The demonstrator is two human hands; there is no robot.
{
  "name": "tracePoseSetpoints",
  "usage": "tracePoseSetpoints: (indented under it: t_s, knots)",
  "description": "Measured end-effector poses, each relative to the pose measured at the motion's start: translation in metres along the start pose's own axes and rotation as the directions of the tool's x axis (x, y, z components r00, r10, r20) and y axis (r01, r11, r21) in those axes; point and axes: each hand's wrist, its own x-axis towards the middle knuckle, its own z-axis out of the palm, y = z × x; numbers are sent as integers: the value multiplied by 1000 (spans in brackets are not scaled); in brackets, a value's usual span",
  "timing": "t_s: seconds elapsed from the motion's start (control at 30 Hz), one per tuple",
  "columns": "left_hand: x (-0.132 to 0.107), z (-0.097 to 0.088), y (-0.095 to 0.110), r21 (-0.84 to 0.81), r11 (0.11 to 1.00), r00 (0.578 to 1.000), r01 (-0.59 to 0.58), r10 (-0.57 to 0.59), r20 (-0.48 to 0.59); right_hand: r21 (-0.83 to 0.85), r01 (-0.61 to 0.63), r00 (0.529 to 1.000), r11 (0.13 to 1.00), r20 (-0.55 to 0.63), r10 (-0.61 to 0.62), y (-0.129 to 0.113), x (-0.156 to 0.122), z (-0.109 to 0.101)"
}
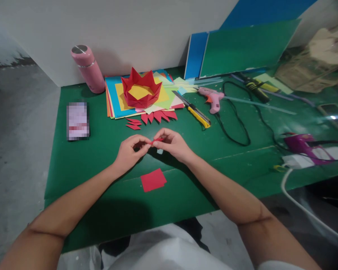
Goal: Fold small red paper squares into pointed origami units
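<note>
Between my two hands is a small piece of folded red paper (157, 142), pinched at both ends above the green table. My left hand (132, 150) closes its thumb and fingertips on the left end. On the right end, the thumb and fingers of my right hand (173, 144) are pressed together. Closer to me lie red paper sheets (153, 180), slightly fanned. Beyond my hands several folded red paper pieces (159, 116) lie in a row. A pointed red paper ring (142, 101) stands on a stack of coloured paper (115, 107).
A pink bottle (90, 71) and a blurred-out phone-like object (78, 120) are at the left. To the right lie a yellow utility knife (198, 115), a pink glue gun (212, 98) with its black cord, and a power strip (321, 153). A green board (248, 48) leans behind.
</note>
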Motion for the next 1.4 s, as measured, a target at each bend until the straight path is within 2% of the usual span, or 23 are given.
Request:
tracePoseSetpoints:
  t_s: [0.17,0.4,0.7,0.93,1.23,1.3,1.4]
  knots:
    - [0,0,0,53,999,1000,2,-3,8,-20,4,1000,1000,3,-4,2,-2,2]
    - [-1,-1,-4,32,999,999,-1,-1,40,-90,-28,999,996,29,30,4,-2,0]
    - [-2,3,-6,-99,988,992,121,-116,48,-166,-4,1000,986,9,5,5,-3,1]
    - [-1,3,-3,-91,981,985,172,-169,46,-221,45,999,974,-11,-49,5,-4,4]
    - [-2,2,0,29,994,994,102,-103,24,-254,75,997,964,-7,-80,6,-5,4]
    - [-1,2,0,-1,991,991,133,-133,27,-261,73,997,963,-9,-78,6,-5,4]
    - [0,2,0,-145,957,967,252,-243,79,-281,61,998,958,-11,-67,5,-5,5]
